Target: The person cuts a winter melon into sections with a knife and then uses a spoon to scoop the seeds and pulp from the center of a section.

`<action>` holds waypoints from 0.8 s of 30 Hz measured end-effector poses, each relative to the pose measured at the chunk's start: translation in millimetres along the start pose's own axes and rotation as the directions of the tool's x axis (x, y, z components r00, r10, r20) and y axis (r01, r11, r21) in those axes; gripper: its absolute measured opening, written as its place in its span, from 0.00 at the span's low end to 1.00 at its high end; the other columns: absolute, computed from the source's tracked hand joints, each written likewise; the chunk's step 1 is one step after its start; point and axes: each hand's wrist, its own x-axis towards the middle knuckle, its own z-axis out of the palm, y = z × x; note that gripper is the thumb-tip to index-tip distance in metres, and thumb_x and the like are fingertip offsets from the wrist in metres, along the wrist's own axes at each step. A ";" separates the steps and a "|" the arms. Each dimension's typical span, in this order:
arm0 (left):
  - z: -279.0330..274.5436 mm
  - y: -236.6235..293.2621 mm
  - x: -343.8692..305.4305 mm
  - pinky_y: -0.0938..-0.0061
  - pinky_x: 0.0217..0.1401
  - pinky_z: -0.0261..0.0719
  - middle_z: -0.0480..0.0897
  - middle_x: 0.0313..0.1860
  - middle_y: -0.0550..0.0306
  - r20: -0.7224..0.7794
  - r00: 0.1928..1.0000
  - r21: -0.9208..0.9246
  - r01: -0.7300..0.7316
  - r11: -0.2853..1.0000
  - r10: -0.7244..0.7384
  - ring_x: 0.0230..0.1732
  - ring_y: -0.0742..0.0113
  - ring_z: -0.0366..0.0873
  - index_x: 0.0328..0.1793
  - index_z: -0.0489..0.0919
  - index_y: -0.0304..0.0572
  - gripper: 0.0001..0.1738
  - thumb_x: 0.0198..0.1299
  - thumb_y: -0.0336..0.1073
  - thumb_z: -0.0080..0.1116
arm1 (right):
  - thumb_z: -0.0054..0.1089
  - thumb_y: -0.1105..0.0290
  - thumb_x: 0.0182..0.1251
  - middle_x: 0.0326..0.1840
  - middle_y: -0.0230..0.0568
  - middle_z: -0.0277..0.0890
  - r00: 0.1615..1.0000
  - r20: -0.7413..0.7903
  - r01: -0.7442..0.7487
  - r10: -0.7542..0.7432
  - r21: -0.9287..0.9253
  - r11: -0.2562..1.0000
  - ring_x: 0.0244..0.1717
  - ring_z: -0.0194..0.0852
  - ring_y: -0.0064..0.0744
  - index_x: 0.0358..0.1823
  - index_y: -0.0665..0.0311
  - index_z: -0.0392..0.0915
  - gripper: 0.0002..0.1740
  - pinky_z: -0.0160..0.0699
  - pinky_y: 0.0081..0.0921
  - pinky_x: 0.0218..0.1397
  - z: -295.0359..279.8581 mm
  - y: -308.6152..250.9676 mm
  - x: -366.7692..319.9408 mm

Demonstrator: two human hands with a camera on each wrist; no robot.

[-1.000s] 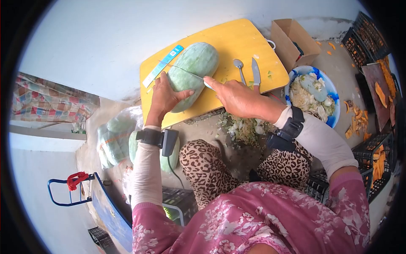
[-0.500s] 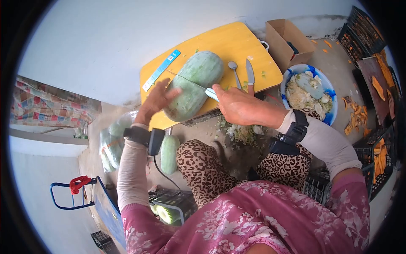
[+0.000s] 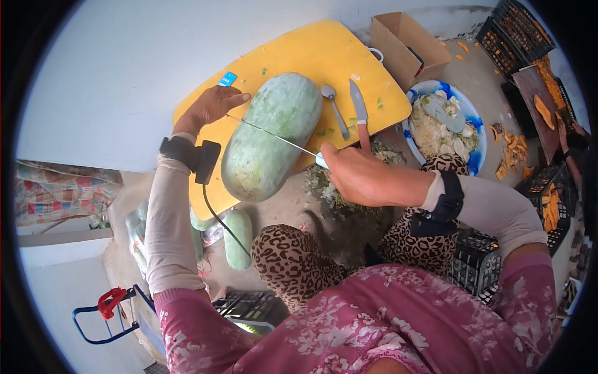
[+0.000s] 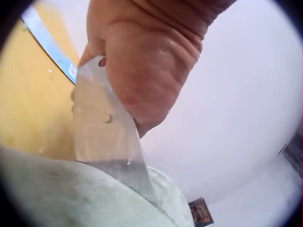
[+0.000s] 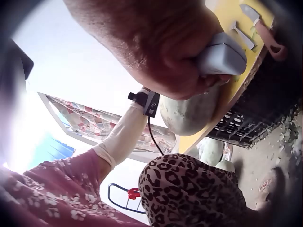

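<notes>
Workpiece: pale green winter melon, lying on the yellow worktop in front of the person.
Cutting tool: long knife, blade set across the melon and partly into its rind; round hole near the far end.
Right hand: fingers curled around the pale blue handle.
Left hand: at the blade's far end; whether it grips or only presses cannot be told.
Printed matter: blue-and-white strip with a small square code; lettering illegible.
Adjacent tools: metal spoon, pink-handled knife.
</notes>
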 end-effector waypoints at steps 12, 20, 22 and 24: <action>10.9 -10.3 8.0 0.73 0.43 0.77 0.83 0.40 0.52 0.034 0.999 -0.330 -0.021 0.944 0.034 0.37 0.66 0.81 0.61 0.77 0.34 0.26 0.69 0.48 0.47 | 0.48 0.84 0.57 0.21 0.61 0.74 0.987 -0.067 -0.126 0.143 0.209 0.970 0.28 0.77 0.65 0.38 0.74 0.57 0.11 0.73 0.55 0.31 4.7 -5.8 1.0; 19.1 -39.4 16.2 0.74 0.44 0.78 0.83 0.38 0.51 -0.021 0.999 -0.363 -0.052 0.930 0.048 0.34 0.65 0.81 0.62 0.76 0.34 0.26 0.69 0.48 0.46 | 0.49 0.80 0.61 0.22 0.61 0.75 0.994 -0.011 -0.110 0.112 0.081 0.991 0.29 0.78 0.64 0.38 0.72 0.57 0.10 0.73 0.54 0.31 -17.4 -18.0 15.7; 23.4 -40.3 16.4 0.74 0.44 0.78 0.83 0.37 0.51 -0.015 0.997 -0.412 -0.075 0.908 0.075 0.34 0.66 0.81 0.62 0.76 0.34 0.27 0.68 0.48 0.46 | 0.49 0.79 0.62 0.22 0.61 0.75 0.986 0.071 -0.157 0.152 0.079 0.984 0.29 0.78 0.65 0.38 0.72 0.58 0.10 0.73 0.54 0.31 -25.4 -23.0 17.7; 21.6 -42.1 17.0 0.74 0.44 0.78 0.83 0.37 0.51 0.010 0.995 -0.470 -0.082 0.879 0.098 0.34 0.66 0.81 0.62 0.76 0.33 0.27 0.68 0.49 0.46 | 0.49 0.79 0.62 0.23 0.62 0.75 0.978 0.087 -0.196 0.187 0.117 0.974 0.29 0.78 0.65 0.38 0.72 0.58 0.10 0.74 0.54 0.32 -21.3 -23.0 23.0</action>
